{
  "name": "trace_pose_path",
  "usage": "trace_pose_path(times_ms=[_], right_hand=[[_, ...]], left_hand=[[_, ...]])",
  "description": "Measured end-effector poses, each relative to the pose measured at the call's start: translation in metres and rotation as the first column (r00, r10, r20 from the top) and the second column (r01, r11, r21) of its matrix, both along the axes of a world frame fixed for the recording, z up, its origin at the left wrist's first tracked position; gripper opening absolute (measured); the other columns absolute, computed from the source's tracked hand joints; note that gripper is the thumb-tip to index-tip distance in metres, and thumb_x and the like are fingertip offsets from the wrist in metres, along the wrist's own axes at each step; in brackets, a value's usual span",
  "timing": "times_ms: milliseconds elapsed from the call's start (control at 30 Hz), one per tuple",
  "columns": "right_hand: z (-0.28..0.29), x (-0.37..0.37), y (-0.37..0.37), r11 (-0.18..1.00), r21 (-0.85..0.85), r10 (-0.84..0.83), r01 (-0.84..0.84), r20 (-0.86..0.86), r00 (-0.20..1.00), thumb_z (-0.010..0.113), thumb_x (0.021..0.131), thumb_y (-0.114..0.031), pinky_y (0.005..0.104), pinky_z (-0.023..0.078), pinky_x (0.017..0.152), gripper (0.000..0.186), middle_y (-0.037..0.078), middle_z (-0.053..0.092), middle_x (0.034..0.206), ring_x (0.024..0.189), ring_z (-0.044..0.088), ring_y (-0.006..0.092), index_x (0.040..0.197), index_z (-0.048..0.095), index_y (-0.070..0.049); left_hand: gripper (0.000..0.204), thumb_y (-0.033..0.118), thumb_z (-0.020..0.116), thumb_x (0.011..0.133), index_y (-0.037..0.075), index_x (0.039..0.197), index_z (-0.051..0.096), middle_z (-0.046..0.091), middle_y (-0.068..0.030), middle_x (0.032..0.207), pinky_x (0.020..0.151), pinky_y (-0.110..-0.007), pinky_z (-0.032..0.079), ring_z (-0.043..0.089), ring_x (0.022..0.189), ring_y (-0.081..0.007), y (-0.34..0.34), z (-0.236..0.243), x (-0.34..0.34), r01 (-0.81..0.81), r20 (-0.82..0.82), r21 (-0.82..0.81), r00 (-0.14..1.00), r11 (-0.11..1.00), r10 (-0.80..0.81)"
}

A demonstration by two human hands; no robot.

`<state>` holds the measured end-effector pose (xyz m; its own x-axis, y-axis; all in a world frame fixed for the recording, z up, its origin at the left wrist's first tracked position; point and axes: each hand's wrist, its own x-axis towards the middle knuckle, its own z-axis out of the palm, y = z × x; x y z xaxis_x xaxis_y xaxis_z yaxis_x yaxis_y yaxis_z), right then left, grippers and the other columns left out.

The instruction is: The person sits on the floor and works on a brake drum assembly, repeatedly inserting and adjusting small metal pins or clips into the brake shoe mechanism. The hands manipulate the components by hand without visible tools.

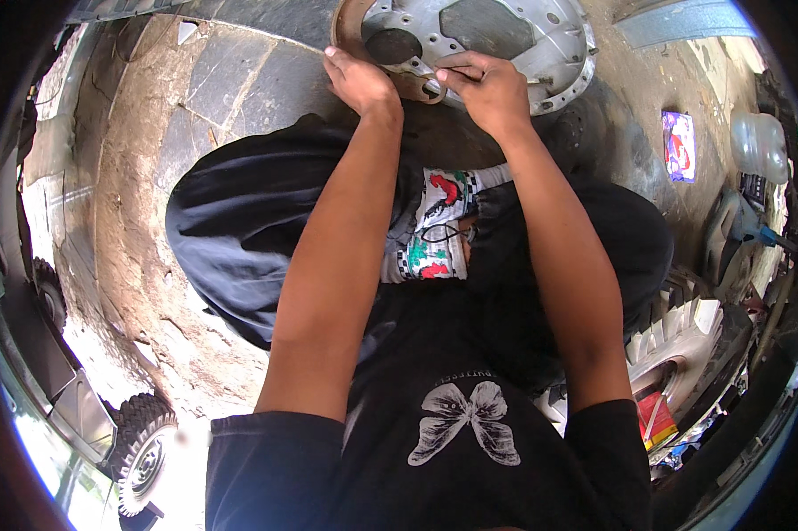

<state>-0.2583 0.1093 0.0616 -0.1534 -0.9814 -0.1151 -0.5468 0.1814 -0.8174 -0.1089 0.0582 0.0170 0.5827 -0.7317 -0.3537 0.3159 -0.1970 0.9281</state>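
A round, silver cast-metal housing (554, 40) with bolt holes along its rim and large openings lies in front of my crossed legs. Along its left edge runs a brownish band (353, 31). My left hand (363, 84) is cupped against that edge, gripping the housing from the side, with part of its fingers hidden. Over the housing's near rim, my right hand (490, 88) is closed, thumb and fingers pinched together. Something thin shows beside its fingers, too small to name.
Dark floor tiles (213, 75) and worn ground surround me. To the right lie a purple packet (678, 146) and a clear plastic jug (759, 147). A large gear-like wheel (682, 341) stands near my right elbow. A treaded tyre (144, 451) is at lower left.
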Motion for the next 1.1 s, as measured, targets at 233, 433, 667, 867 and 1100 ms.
trace_pose_path(times_ms=[233, 433, 667, 867, 1100], right_hand=[[-0.013, 0.005, -0.022, 0.959, -0.093, 0.257, -0.266, -0.095, 0.962, 0.085, 0.087, -0.030, 0.0369, 0.059, 0.088, 0.024, 0.008, 0.081, 0.102, 0.095, 0.078, 0.0270, 0.106, 0.084, -0.016], [-0.010, 0.008, -0.035, 0.916, -0.006, 0.395, -0.400, -0.151, 0.906, 0.082, 0.090, -0.016, 0.0334, 0.060, 0.086, 0.019, 0.008, 0.083, 0.103, 0.097, 0.080, 0.0209, 0.107, 0.082, -0.007], [-0.014, 0.018, -0.036, 0.920, -0.073, 0.376, -0.384, -0.103, 0.921, 0.085, 0.086, -0.019, 0.0348, 0.060, 0.086, 0.016, 0.008, 0.082, 0.096, 0.091, 0.079, 0.0264, 0.101, 0.084, -0.012], [-0.007, 0.020, -0.037, 0.920, -0.052, 0.381, -0.387, -0.105, 0.919, 0.080, 0.090, -0.008, 0.0306, 0.061, 0.085, 0.015, 0.007, 0.083, 0.100, 0.097, 0.081, 0.0187, 0.105, 0.081, -0.003], [-0.011, 0.013, -0.031, 0.922, -0.098, 0.375, -0.375, -0.025, 0.927, 0.078, 0.091, -0.006, 0.0290, 0.061, 0.084, 0.015, 0.007, 0.083, 0.099, 0.094, 0.081, 0.0178, 0.106, 0.080, -0.001]], left_hand=[[0.066, 0.044, 0.028, 0.116, -0.004, 0.161, 0.038, 0.031, -0.0232, 0.171, 0.127, -0.043, 0.028, 0.037, 0.154, -0.0350, -0.004, -0.017, 0.005, -0.001, -0.295, -0.101, 0.955, 0.995, -0.029], [0.068, 0.045, 0.027, 0.116, -0.001, 0.166, 0.030, 0.032, -0.0182, 0.172, 0.128, -0.043, 0.025, 0.035, 0.156, -0.0307, 0.003, -0.001, 0.003, 0.012, -0.513, 0.002, 0.859, 1.000, -0.010], [0.069, 0.048, 0.025, 0.116, 0.001, 0.166, 0.030, 0.035, -0.0176, 0.170, 0.129, -0.045, 0.024, 0.036, 0.155, -0.0324, 0.004, -0.007, 0.003, 0.032, -0.471, -0.050, 0.881, 0.998, -0.052], [0.073, 0.053, 0.024, 0.115, 0.002, 0.166, 0.032, 0.036, -0.0182, 0.170, 0.128, -0.050, 0.025, 0.037, 0.153, -0.0369, 0.006, -0.013, 0.000, 0.018, -0.418, -0.063, 0.908, 0.998, -0.043], [0.068, 0.050, 0.025, 0.116, 0.003, 0.164, 0.034, 0.038, -0.0175, 0.168, 0.127, -0.049, 0.027, 0.039, 0.152, -0.0346, 0.010, 0.000, -0.001, 0.029, -0.466, -0.009, 0.884, 1.000, -0.030]])
